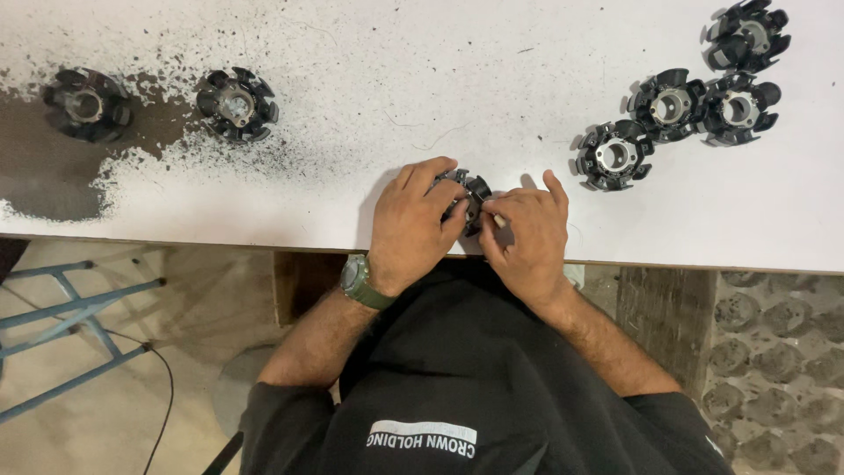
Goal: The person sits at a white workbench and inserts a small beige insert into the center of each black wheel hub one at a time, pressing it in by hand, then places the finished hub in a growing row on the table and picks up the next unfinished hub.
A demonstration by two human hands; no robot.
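Black finned part [470,195], round with radial fins, sits at the near edge of the white tabletop [440,79], pinched between both of my hands, and it is mostly covered by my fingers. Going from the left, I see a blue metal frame [70,317] on the floor below the tabletop edge. Above it, on a dark sooty patch, lies one finned part [86,105], and just to its right a second one [236,104] rests among black speckles scattered over the white surface. Next comes my left hand [413,224], with a green wristwatch [359,281] on the wrist; its fingers curl over the held part from the left side and grip it. My right hand [525,236] closes on the same part from the right, and a small pale object shows between its thumb and fingers; I cannot tell what it is. Further right, well apart from my hands, a cluster of four more finned parts lies on the tabletop: one nearest [614,155], two touching side by side behind it [670,105] [738,108], and one at the far corner [748,35].
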